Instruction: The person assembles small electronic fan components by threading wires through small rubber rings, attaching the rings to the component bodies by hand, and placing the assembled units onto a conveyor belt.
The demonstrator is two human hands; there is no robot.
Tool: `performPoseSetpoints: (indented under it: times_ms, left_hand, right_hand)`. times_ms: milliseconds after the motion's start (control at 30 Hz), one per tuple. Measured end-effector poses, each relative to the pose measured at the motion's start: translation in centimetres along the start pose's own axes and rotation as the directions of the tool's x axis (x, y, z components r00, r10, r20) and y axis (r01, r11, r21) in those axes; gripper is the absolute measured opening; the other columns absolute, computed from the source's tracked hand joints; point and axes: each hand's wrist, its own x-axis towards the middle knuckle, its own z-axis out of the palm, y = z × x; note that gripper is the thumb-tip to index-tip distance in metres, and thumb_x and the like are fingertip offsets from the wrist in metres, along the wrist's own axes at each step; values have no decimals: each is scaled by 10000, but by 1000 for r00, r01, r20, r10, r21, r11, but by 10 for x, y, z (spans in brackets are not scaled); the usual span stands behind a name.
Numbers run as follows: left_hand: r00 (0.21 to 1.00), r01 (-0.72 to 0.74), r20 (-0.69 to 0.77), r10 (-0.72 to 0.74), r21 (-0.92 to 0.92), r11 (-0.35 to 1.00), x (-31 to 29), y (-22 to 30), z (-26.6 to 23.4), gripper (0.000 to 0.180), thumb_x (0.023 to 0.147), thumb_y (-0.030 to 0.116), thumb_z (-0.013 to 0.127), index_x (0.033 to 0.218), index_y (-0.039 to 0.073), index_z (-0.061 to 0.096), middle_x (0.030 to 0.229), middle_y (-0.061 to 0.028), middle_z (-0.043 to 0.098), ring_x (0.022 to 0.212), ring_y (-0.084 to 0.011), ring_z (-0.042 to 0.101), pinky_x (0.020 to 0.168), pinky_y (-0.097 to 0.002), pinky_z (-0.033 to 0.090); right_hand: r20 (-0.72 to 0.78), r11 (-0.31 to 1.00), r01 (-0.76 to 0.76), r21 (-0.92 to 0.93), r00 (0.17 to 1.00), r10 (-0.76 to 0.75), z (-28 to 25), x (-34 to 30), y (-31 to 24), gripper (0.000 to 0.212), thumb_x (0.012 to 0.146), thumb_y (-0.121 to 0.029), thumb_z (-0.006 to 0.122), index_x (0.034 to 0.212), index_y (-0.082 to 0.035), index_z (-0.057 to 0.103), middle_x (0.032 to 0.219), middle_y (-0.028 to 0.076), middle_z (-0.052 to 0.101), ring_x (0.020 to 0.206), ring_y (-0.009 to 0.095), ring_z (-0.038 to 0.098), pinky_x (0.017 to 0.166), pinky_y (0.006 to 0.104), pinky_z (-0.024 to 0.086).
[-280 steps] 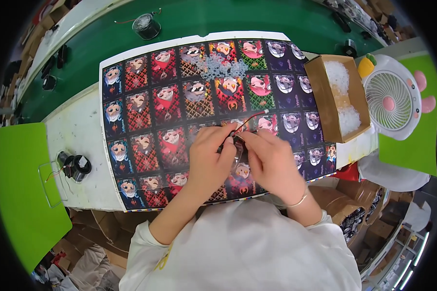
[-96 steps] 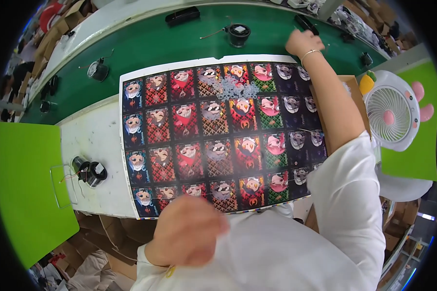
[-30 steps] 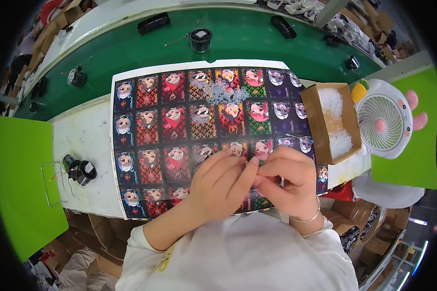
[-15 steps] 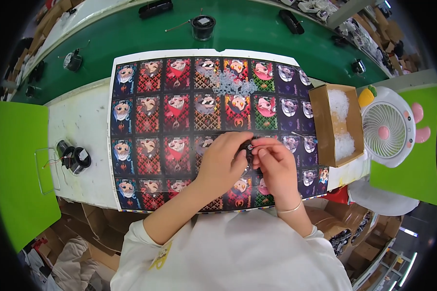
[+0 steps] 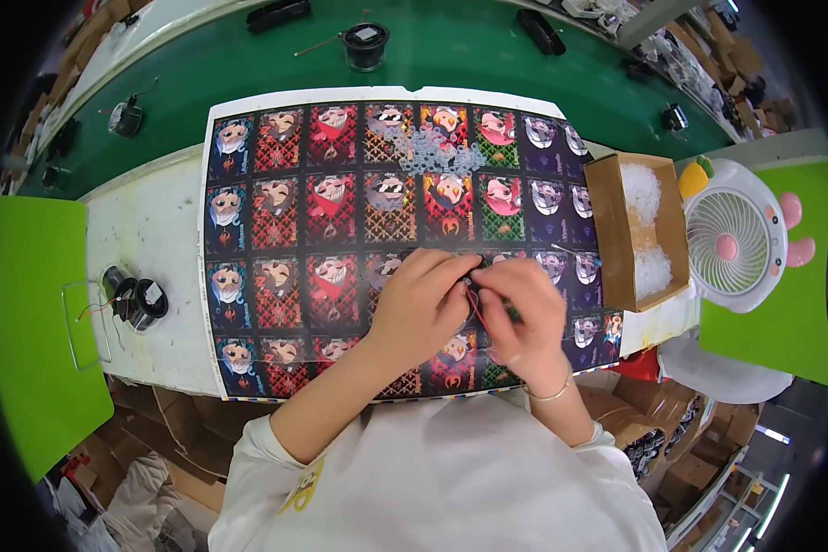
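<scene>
Over the near edge of the printed card sheet (image 5: 276, 230), the left hand (image 5: 419, 308) and right hand (image 5: 524, 317) are meeting fingertip to fingertip, both pinching a small dark part with thin red wires (image 5: 474, 299) between them. A pile of clear rings (image 5: 428, 152) is lying farther up the sheet, and an open cardboard box (image 5: 616, 248) is sitting just right of it.
</scene>
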Motion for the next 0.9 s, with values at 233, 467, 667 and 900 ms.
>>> performPoseSetpoints:
  times_ms: [233, 467, 667, 900]
  left_hand:
    - [998, 62, 20, -61, -17, 998, 2, 6, -3, 342, 795, -15, 612, 1133, 20, 653, 974, -144, 630, 907, -323, 599, 779, -415, 507]
    - [999, 7, -34, -6, 20, 1000, -1, 4, -1, 337, 798, -25, 612, 1130, 12, 657, 1001, -150, 638, 919, -330, 601, 777, -412, 509]
    - [998, 59, -31, -59, -7, 998, -2, 5, -1, 345, 805, -46, 594, 1133, 18, 679, 1030, -150, 676, 931, -315, 637, 804, -384, 510]
    - [993, 53, -109, -52, 10, 999, -2, 4, 4, 297, 798, -19, 623, 1089, -8, 680, 987, -153, 669, 913, -330, 615, 784, -408, 506]
  right_hand:
    - [-49, 720, -243, -650, 959, 280, -52, -5, 69, 96, 823, 7, 653, 889, -10, 584, 930, 165, 553, 884, 356, 515, 794, 456, 433]
    - [207, 979, -204, 5, 958, 199, -17, -10, -8, 130, 854, 49, 632, 926, -6, 540, 800, 133, 545, 677, 283, 560, 610, 346, 459]
    - [153, 977, -213, -14, 965, 213, 0, -12, -21, 169, 846, 63, 633, 987, -5, 572, 846, 157, 556, 719, 346, 595, 628, 390, 492]
    - [14, 950, -254, -183, 965, 261, 16, -22, -31, 322, 835, 98, 612, 1145, 13, 616, 893, 171, 562, 722, 341, 607, 627, 401, 503]
